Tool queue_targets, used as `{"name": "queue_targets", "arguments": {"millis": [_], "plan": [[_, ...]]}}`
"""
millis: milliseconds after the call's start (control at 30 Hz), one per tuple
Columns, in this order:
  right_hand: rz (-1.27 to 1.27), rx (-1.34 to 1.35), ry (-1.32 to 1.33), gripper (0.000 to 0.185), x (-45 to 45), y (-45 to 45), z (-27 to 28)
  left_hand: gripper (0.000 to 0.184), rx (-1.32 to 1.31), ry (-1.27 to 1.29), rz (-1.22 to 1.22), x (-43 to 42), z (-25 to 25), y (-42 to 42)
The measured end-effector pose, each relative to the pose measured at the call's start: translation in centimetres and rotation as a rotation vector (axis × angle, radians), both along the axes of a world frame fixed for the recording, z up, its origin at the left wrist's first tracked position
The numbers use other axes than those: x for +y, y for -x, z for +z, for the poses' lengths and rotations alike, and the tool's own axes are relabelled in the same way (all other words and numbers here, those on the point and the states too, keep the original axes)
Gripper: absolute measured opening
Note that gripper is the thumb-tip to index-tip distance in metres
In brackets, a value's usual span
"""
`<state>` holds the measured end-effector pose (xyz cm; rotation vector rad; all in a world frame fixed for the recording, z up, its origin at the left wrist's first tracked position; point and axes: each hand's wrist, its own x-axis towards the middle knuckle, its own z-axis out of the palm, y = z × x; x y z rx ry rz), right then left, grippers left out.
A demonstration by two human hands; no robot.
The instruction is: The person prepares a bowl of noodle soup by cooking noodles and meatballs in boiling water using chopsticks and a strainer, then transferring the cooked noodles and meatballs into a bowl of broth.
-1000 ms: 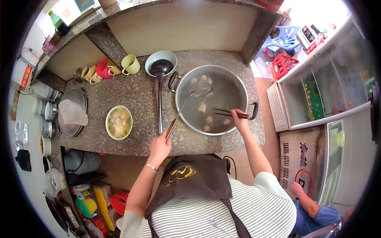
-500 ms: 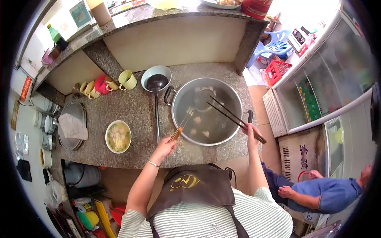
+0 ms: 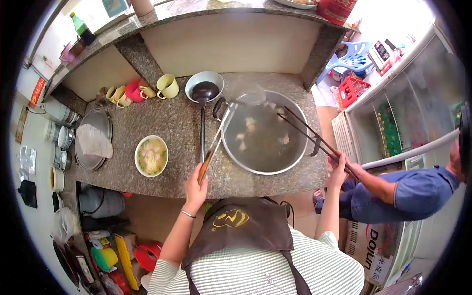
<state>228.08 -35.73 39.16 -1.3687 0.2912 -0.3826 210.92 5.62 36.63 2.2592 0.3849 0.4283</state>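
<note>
My left hand is closed around the wooden handle of a strainer. Its metal rods reach over the left rim of a large metal pot, and its pale, blurred mesh head shows near the far rim. Long dark chopsticks are gripped in my right hand, outside the pot's right side, their tips over the cloudy liquid. Several pale pieces of food float there; their kind is unclear. A bowl of noodle soup stands left of my left hand.
A black ladle rests in a pale bowl beside the pot. Several mugs line the back left, near round metal trays. At right, a co-worker in blue stands close to my right hand, before a glass-door fridge.
The strainer has moved from mid-pot toward the far left rim. My right hand has shifted outward with the chopsticks. The co-worker has come closer, and the whole view has shifted slightly.
</note>
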Motion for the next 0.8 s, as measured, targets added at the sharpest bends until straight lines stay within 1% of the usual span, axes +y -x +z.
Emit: {"name": "queue_targets", "arguments": {"millis": [67, 100, 167, 233, 267, 333, 400, 467, 533, 600, 633, 667, 700, 733, 767, 800], "plan": [[0.041, -0.03, -0.093, 0.028, -0.8, -0.6, -1.1, 0.047, -0.039, -0.069, 0.072, 0.8, -0.5, -0.3], [0.025, -0.015, -0.167, 0.028, -0.2, -0.5, -0.5, 0.046, -0.019, -0.063, 0.107, 1.3, -0.8, -0.5], [0.035, -0.029, -0.155, 0.028, -0.1, -0.6, -0.9, 0.046, 0.004, -0.057, 0.141, 1.9, -1.7, -1.0], [0.064, -0.055, -0.158, 0.028, 0.0, -0.6, -1.3, 0.046, -0.032, -0.104, 0.228, 2.3, -3.4, -1.7], [0.065, -0.054, -0.158, 0.028, 0.1, -0.4, -1.4, 0.046, -0.03, -0.103, 0.23, 2.3, -4.3, -2.1], [0.04, -0.039, -0.191, 0.028, 1.3, 0.0, -0.7, 0.046, -0.08, -0.112, 0.304, 2.3, -5.0, -2.9], [0.094, -0.013, -0.233, 0.027, 1.9, 0.7, -0.8, 0.047, -0.013, -0.127, 0.358, 2.4, -5.9, -3.5], [0.153, -0.015, -0.25, 0.026, 2.5, 1.2, -1.3, 0.049, 0.003, -0.132, 0.37, 2.8, -6.7, -3.8], [0.207, -0.022, -0.241, 0.025, 3.7, 2.1, -0.9, 0.051, -0.062, -0.169, 0.373, 3.4, -8.0, -4.0], [0.272, -0.001, -0.25, 0.026, 4.5, 2.7, -1.3, 0.053, 0.003, -0.135, 0.383, 3.6, -8.7, -4.1], [0.354, -0.015, -0.234, 0.027, 4.9, 3.0, -1.2, 0.054, 0.047, -0.114, 0.358, 3.8, -8.9, -4.0], [0.361, -0.011, -0.216, 0.03, 5.6, 3.4, -1.2, 0.056, 0.091, -0.091, 0.333, 3.8, -9.2, -3.9], [0.404, 0.009, -0.146, 0.031, 6.3, 3.8, -0.9, 0.057, 0.162, -0.073, 0.326, 3.9, -9.0, -3.9], [0.449, 0.027, -0.079, 0.033, 7.1, 4.1, -0.8, 0.057, 0.142, -0.059, 0.322, 3.9, -9.2, -3.8], [0.509, 0.024, 0.011, 0.035, 8.2, 4.4, -0.8, 0.056, 0.197, -0.031, 0.33, 3.9, -9.4, -3.7], [0.547, 0.014, 0.104, 0.031, 9.9, 5.0, -0.3, 0.055, 0.252, -0.001, 0.336, 3.8, -9.4, -3.5]]}}
